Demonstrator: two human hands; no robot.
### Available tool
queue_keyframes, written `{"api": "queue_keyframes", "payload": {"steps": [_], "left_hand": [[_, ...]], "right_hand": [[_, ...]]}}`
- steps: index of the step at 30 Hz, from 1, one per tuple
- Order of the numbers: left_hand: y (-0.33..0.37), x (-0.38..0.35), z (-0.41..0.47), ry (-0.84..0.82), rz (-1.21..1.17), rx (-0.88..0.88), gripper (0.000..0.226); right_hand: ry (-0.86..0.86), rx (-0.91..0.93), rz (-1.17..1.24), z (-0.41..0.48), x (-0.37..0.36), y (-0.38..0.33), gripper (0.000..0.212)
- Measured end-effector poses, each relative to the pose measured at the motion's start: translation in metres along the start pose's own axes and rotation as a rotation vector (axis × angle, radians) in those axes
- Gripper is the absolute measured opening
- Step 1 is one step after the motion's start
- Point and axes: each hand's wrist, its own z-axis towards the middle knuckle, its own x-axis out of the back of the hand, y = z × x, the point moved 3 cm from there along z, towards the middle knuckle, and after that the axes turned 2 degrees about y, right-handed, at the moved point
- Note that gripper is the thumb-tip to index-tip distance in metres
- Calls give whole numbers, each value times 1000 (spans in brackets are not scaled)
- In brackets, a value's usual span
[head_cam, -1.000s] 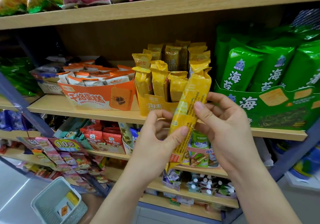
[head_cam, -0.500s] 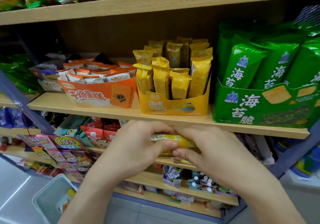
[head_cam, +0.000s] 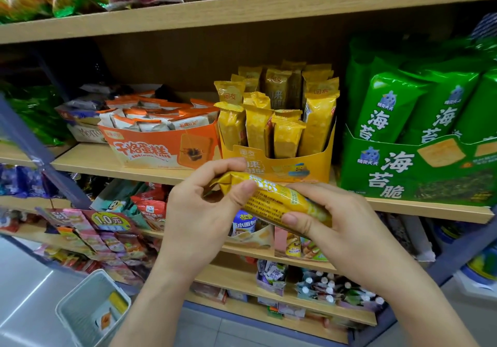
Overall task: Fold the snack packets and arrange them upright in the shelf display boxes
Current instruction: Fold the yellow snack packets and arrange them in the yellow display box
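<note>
A long yellow snack packet (head_cam: 271, 198) lies almost sideways between both hands, just below the middle shelf's front edge. My left hand (head_cam: 204, 212) pinches its bent left end between thumb and fingers. My right hand (head_cam: 341, 228) grips its right half, thumb underneath. Right behind stands the yellow display box (head_cam: 309, 166) with several yellow packets upright in it.
An orange cake box (head_cam: 161, 147) sits left of the yellow box and a green seaweed box (head_cam: 419, 169) right of it. Lower shelves (head_cam: 290, 285) carry small snacks. A grey basket (head_cam: 80, 301) with a few packets stands on the floor at lower left.
The packet, upright a second ago, came down to lie sideways between my hands. Since half a second ago it has risen slightly and its left end is bent over.
</note>
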Motion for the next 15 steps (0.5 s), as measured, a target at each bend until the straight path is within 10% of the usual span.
{"api": "queue_keyframes", "payload": {"steps": [15], "left_hand": [[2, 5, 13, -142, -259, 8, 35]], "right_hand": [[-85, -4, 364, 2, 4, 3, 28]]}}
